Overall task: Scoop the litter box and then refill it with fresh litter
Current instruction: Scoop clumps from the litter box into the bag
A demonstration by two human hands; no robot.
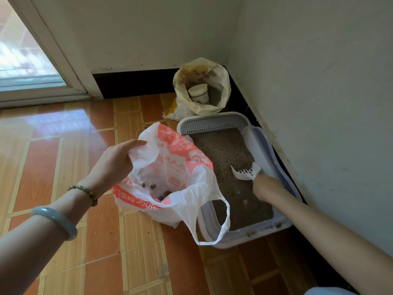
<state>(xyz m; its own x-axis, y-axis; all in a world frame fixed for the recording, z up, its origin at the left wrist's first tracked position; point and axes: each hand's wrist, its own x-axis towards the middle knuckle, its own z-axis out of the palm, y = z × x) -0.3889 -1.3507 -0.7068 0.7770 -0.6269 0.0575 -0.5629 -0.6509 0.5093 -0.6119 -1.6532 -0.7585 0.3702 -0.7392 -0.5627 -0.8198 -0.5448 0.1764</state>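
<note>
home corner, tiled floor [85, 209], litter box [214, 122], balcony door [32, 60]

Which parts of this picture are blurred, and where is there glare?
Head view: the right hand holding the scoop is smeared by motion; the left hand and plastic bag are sharp; daylight glares on the floor tiles.

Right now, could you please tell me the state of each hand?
Left hand: closed, pinching the rim of the plastic bag.
Right hand: closed on the handle of the white litter scoop, though blurred.
</note>
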